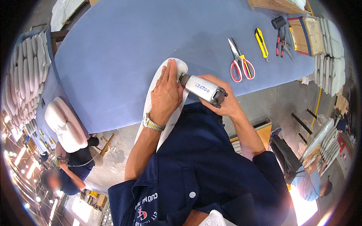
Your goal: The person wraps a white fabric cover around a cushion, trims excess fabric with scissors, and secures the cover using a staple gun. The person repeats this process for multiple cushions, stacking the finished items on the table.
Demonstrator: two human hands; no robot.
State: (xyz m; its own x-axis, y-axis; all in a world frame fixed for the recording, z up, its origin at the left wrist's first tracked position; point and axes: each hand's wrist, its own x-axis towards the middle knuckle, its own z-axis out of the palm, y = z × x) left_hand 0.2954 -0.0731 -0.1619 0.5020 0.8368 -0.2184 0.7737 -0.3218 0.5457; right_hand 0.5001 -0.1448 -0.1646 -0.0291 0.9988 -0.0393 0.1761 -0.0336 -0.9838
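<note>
- White, padded and soft-looking, the cushioned panel [160, 81] hangs over the near edge of the blue counter [113, 49], its rounded top lying on the cloth surface and its lower part dropping down in front of the person's dark blue shirt.
- The left hand [165, 94] lies flat on the panel, fingers straight and together, pressing it against the counter edge; a metal watch [153, 123] sits on that wrist.
- The right hand [220, 98] is wrapped around a silvery cylindrical power tool [203, 89], whose nose touches the panel just beside the left fingertips.
- The panel would likely be light and yielding, prone to sag or slide off the edge, so a broad flat palm near the working spot seems the best hold; pinching would dent the padding.
- The tool looks stiff, smooth-bodied and fairly heavy, so a full grip around its barrel suits it.
- Farther along the counter, well apart from the hands, lie red-handled scissors [238, 62], a yellow utility knife [261, 43] and pliers [281, 43].
- A similar white cushion [64, 124] rests at the left, above another worker.
</note>
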